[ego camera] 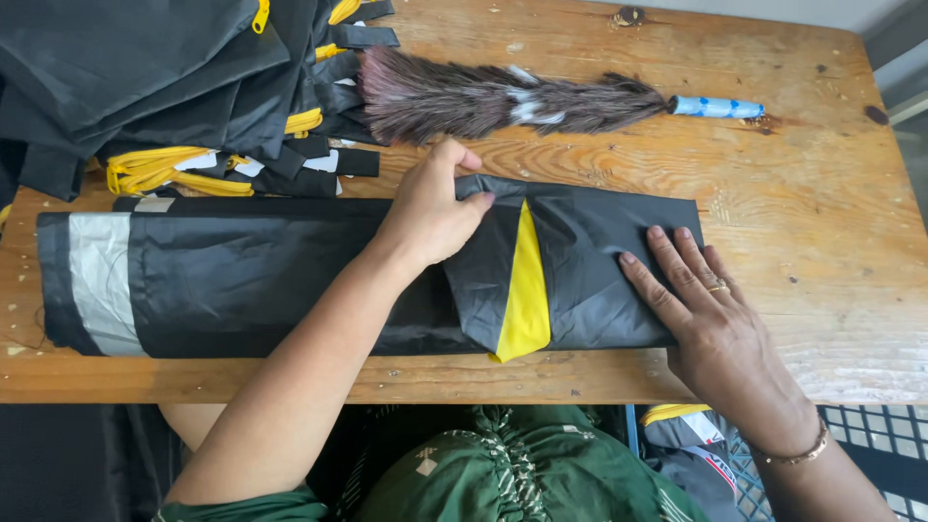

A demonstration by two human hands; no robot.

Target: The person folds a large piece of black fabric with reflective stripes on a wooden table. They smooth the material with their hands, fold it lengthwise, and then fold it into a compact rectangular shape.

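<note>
1. A long black garment with a yellow stripe and a grey band lay folded flat on the wooden table, close to the near edge.
2. The left hand pinched the top edge of a fold near the middle, I think to keep the fold from slipping open.
3. The right hand lay flat with fingers spread on the right end, pressing the cloth down so it stayed smooth.
4. A feather duster with a blue handle rested behind the garment, apart from it.
5. A pile of black and yellow clothes sat at the far left corner.
</note>
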